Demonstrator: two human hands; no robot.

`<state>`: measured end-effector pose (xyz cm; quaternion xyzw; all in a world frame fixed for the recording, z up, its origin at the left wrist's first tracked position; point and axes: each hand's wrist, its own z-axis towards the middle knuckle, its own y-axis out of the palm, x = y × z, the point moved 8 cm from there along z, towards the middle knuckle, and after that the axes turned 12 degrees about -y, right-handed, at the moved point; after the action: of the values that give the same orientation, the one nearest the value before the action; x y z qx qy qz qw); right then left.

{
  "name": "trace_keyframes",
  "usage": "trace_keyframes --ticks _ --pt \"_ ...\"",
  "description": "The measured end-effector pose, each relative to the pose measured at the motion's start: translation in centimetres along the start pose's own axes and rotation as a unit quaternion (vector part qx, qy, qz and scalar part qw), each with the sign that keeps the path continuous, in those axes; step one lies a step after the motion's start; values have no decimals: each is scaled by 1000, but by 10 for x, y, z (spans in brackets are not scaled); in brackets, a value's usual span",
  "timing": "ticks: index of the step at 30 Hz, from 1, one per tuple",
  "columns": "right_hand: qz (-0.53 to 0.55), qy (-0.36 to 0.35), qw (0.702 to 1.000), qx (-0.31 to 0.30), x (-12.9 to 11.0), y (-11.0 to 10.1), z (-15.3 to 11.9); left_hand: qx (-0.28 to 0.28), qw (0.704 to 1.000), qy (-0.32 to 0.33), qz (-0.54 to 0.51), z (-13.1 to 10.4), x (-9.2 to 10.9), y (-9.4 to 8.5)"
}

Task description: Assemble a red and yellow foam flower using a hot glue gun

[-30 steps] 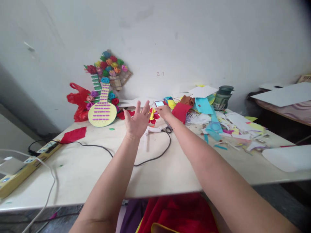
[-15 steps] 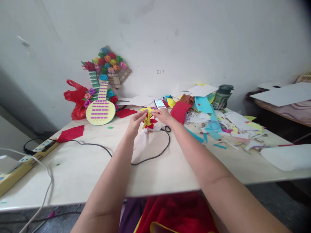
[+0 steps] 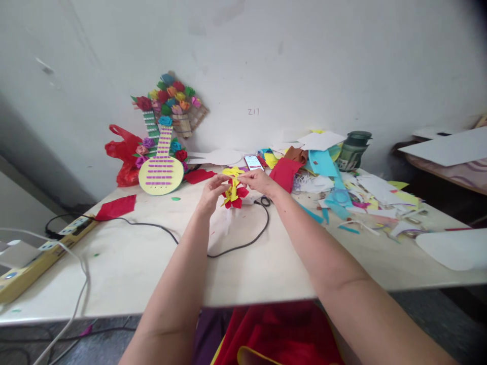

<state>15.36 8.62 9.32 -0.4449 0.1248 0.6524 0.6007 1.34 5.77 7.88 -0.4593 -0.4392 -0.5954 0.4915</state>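
Observation:
A red and yellow paper flower (image 3: 235,195) is between my two hands, over the middle of the white table. My left hand (image 3: 213,191) has its fingers closed on the flower's upper left side. From the right, my right hand (image 3: 256,181) pinches the yellow paper at the top. Below the flower a black cable (image 3: 247,244) curves across the tabletop, with its coiled part near my right wrist. Behind my right hand lies a lit phone (image 3: 253,162).
A yellow paper guitar (image 3: 161,176) and paper flowers (image 3: 175,94) lean at the wall. A red bag (image 3: 124,152) is beside them. Paper scraps (image 3: 338,197) and a green bottle (image 3: 354,151) are at right, a power strip (image 3: 49,251) at left.
The view has shifted slightly, so things sit a little further right. The flower has turned a little between my fingers, and more of its red petals show.

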Motion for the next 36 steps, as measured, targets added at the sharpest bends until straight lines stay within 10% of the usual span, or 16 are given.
trace_keyframes --ticks 36 --pt "-173 -113 975 -80 1 25 5 31 994 -103 -36 6 -34 -2"
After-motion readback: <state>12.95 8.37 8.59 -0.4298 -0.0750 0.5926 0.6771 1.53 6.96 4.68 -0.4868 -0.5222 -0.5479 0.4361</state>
